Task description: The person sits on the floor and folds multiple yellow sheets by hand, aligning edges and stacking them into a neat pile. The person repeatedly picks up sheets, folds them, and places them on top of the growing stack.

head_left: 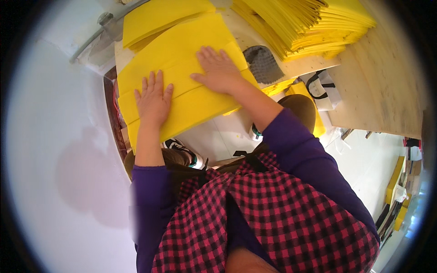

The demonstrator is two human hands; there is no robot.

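A large yellow sheet [186, 50] lies in front of me, with a fold or overlapping edge running across it and its near part hanging past the table edge. My left hand [154, 99] rests flat on its near left part, fingers apart. Further up and to the right, my right hand [219, 72] presses flat on the same sheet, fingers spread, thumb pointing left. Neither hand grips anything. Behind the sheet is another yellow piece [159, 18], partly covered by it. Whether the material is felt or something similar, I cannot tell.
A tall stack of folded yellow sheets [314, 27] stands at the back right. Beside the sheet lies a dark grey cloth-like item [262, 64]. A white bag with black handles [325, 91] sits below, near a wooden panel [382, 82]. A white wall [50, 136] runs along the left.
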